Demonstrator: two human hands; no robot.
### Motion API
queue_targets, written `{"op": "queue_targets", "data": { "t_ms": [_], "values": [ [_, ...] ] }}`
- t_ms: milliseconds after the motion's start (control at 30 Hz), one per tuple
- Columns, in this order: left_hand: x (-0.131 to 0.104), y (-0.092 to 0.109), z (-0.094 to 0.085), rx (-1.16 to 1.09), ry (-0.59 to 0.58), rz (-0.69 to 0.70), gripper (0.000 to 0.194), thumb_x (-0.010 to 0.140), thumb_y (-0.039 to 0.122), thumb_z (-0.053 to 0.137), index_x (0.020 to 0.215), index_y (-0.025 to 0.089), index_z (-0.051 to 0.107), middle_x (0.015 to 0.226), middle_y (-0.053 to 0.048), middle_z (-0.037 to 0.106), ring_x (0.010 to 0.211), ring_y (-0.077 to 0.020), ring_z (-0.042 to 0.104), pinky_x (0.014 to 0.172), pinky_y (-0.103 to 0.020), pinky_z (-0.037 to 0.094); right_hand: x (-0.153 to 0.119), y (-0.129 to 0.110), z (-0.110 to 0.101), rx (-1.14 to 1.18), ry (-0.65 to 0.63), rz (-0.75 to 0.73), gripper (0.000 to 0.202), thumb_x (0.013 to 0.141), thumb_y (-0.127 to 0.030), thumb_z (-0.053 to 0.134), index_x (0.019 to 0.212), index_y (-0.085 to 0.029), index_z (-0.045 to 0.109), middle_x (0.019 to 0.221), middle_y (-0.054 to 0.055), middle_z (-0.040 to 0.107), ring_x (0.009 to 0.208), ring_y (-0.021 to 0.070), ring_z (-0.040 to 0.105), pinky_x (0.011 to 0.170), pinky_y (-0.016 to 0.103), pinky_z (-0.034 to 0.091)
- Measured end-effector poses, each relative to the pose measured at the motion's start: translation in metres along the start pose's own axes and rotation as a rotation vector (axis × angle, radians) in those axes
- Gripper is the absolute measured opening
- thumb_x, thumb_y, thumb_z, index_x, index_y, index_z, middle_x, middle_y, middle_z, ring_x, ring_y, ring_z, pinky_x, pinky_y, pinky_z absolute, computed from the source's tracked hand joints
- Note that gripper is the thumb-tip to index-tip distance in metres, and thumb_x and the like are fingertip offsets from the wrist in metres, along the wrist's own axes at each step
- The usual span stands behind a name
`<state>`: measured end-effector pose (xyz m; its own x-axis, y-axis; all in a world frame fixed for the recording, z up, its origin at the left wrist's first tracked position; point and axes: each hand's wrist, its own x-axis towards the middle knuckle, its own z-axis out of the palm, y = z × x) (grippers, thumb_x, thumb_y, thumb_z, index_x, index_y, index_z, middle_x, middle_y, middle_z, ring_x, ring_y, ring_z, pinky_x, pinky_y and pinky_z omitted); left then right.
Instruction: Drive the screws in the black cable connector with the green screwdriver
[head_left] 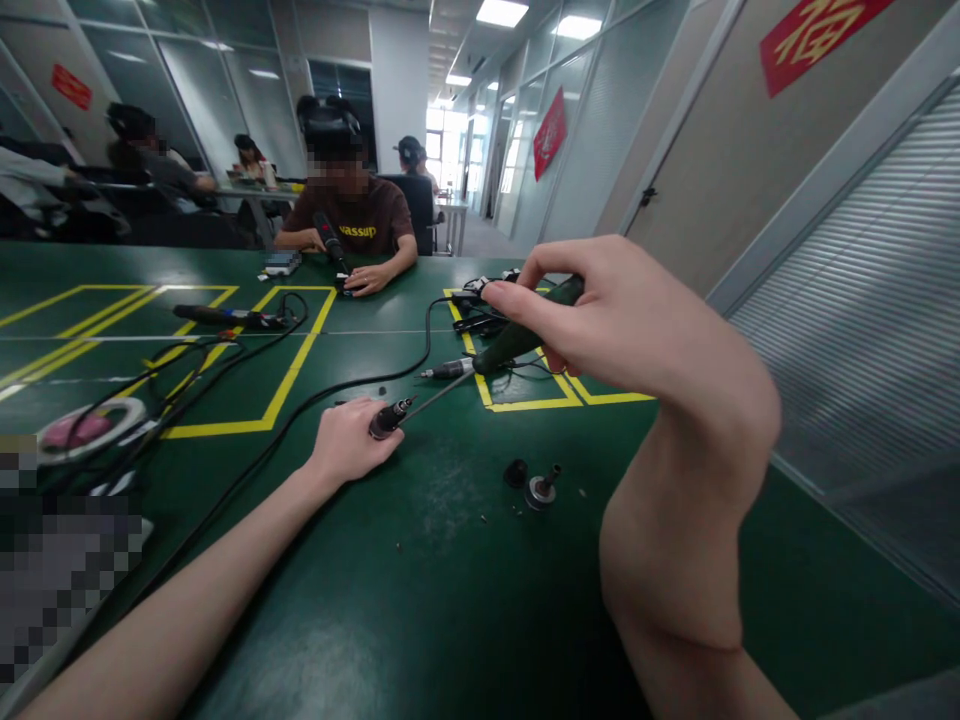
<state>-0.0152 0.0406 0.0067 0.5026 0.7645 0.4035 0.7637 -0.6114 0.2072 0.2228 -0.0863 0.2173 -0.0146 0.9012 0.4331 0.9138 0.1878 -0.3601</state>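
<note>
My left hand (349, 440) is closed around a small black cylindrical part (387, 420), held low over the green table with its narrow tip pointing up and right. In my right hand (592, 310) is a screwdriver (517, 340) with a dark green handle. Its thin metal shaft slants down and left, and its tip meets or lies close to the black part; which of these I cannot tell. On the table between my arms sit a black cap (515, 473) and a round metal piece with a stem (541, 490). Several tiny screws (484, 519) lie scattered near them.
A silver-and-black pen-like tool (450, 369) lies beyond my hands, near black cables (480, 325) inside yellow tape. Another corded tool (225, 317) and a white tape roll (90, 430) are at left. Across the table a person (349, 215) handles a tool.
</note>
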Motion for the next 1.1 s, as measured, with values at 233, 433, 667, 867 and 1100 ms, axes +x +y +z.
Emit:
{"op": "queue_targets", "data": {
  "t_ms": [233,433,667,867,1100],
  "values": [
    [0.0016,0.0005,-0.0031,0.004,0.002,-0.029,0.027,0.083,0.040,0.056,0.067,0.020,0.064,0.072,-0.008,0.068,0.067,-0.0225,0.064,0.061,-0.030,0.037,-0.0033,0.0005,-0.0028,0.053,-0.022,-0.143,0.010,0.087,-0.033,0.072,0.088,-0.026,0.065,0.097,0.004,0.073,0.094,0.0250,0.067,0.077,0.038,0.050],
    [0.0027,0.0005,-0.0055,0.002,-0.013,-0.019,0.028,0.082,0.042,0.054,0.065,0.021,0.059,0.069,-0.007,0.065,0.065,-0.0223,0.062,0.061,-0.031,0.035,-0.0043,-0.0020,-0.0025,0.057,-0.043,-0.120,0.016,0.084,-0.033,0.074,0.091,-0.025,0.061,0.099,0.005,0.071,0.095,0.0250,0.066,0.078,0.038,0.048],
    [0.0044,-0.0005,-0.0045,0.016,-0.027,-0.005,0.028,0.081,0.043,0.055,0.065,0.021,0.060,0.069,-0.007,0.065,0.066,-0.0225,0.063,0.061,-0.031,0.036,-0.0023,-0.0041,0.0010,-0.017,-0.026,0.054,0.035,0.095,-0.051,0.066,0.080,-0.020,0.066,0.082,0.006,0.068,0.078,0.0212,0.063,0.064,0.034,0.038],
    [0.0032,-0.0018,-0.0033,0.012,-0.017,0.012,0.026,0.082,0.041,0.056,0.066,0.021,0.060,0.070,-0.007,0.066,0.068,-0.0225,0.063,0.062,-0.031,0.037,-0.0049,-0.0035,-0.0026,0.012,-0.045,-0.099,0.013,0.089,-0.033,0.072,0.085,-0.024,0.063,0.096,0.004,0.071,0.090,0.0236,0.066,0.077,0.038,0.047],
    [0.0030,-0.0017,-0.0035,-0.014,-0.045,-0.002,0.027,0.081,0.044,0.054,0.067,0.021,0.058,0.074,-0.008,0.067,0.070,-0.0232,0.063,0.064,-0.032,0.036,-0.0061,0.0002,-0.0041,0.128,-0.083,-0.162,0.024,0.080,-0.029,0.081,0.089,-0.026,0.059,0.102,0.002,0.070,0.099,0.0246,0.068,0.084,0.039,0.053]
  ]
}}
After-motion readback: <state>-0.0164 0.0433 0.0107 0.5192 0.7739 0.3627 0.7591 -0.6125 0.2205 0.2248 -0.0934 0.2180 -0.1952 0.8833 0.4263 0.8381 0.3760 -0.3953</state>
